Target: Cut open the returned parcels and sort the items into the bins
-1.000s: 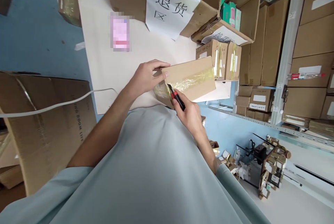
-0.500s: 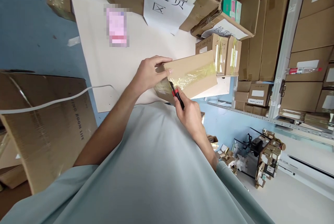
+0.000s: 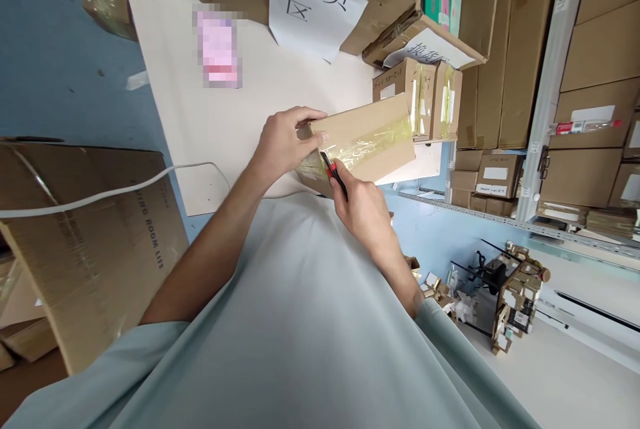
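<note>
A brown cardboard box with shiny yellowish tape along its top lies at the near edge of the white table. My left hand grips the box's left end, thumb on top and fingers at the far corner. Closed round a black and red cutter is my right hand. The cutter's tip meets the tape near the box's left edge. A blurred pink item lies farther back on the table.
Large boxes with paper signs stand at the back, smaller taped boxes to the right. A white cable crosses a big carton at left. Shelves with boxes stand at far right.
The cutter in my right hand has shifted slightly up and left along the box's left end. My left hand keeps its grip. The whole view has shifted a little.
</note>
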Motion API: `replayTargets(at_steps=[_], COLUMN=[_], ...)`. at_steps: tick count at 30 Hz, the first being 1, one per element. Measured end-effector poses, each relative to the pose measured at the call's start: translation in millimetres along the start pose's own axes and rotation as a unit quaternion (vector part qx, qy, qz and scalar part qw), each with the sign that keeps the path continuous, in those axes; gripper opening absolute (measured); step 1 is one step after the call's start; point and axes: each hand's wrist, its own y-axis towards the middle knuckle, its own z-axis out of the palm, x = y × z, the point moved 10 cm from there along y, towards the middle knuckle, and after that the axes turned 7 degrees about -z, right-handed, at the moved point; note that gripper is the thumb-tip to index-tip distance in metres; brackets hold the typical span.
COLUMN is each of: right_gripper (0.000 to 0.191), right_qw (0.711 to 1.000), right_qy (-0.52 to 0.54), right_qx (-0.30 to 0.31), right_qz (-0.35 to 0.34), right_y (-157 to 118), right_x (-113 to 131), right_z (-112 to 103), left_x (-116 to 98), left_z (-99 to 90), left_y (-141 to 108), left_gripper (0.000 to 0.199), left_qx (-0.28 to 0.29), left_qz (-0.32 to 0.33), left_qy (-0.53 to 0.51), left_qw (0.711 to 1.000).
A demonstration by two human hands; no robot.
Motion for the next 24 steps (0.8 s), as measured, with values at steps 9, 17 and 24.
replayTargets(at_steps=[9, 17, 24], right_gripper=[0.053, 0.055, 0.055], right_qw=[0.990, 0.992, 0.980], right_qy=[-0.079, -0.070, -0.100], right_qx=[0.110, 0.098, 0.164], right_qz=[0.051, 0.032, 0.044], right_y=[-21.7, -21.0, -36.6], right_x=[-2.6, -4.6, -11.9], right_z=[17.7, 17.5, 31.9], left_x=[5.8, 7.1, 7.5], left_z=[3.6, 2.6, 5.8], left_y=[-1.1, -4.6, -10.1], left_gripper=[0.038, 0.040, 0.043], left_qx=[-0.026, -0.006, -0.015], left_qz=[-0.027, -0.017, -0.029], left_qy=[-0.003, -0.009, -0.002], left_qw=[0.999, 1.000, 0.999])
